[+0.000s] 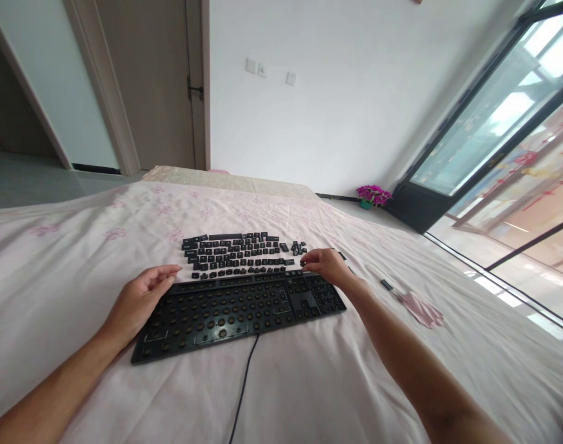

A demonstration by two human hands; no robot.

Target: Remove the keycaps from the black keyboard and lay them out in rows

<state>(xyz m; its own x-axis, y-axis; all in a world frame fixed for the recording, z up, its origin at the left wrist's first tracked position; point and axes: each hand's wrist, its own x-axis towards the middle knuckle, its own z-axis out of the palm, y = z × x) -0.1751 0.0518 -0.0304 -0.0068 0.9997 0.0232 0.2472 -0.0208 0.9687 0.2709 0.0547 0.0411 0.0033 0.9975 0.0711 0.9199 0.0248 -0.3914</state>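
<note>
A black keyboard point(263, 317) stripped of its keycaps lies on the bed, its cable running toward me. Beyond its far edge, loose black keycaps point(235, 251) are spread in rows, with a long spacebar keycap point(225, 237) in the farthest row. My right hand point(330, 266) is over the keyboard's far right part, thumb and fingers pinched at a small dark keycap point(303, 263). At the far left corner of the keyboard is my left hand point(142, 299), its thumb and index finger slightly apart with nothing visible between them.
A pale pink flowered sheet point(100, 246) covers the bed. To the right lie a pink glove-like cloth point(423, 309) and a small dark-headed tool point(386, 284). On the floor beyond are purple flowers point(374, 195) in a pot, near a glass door point(484, 129).
</note>
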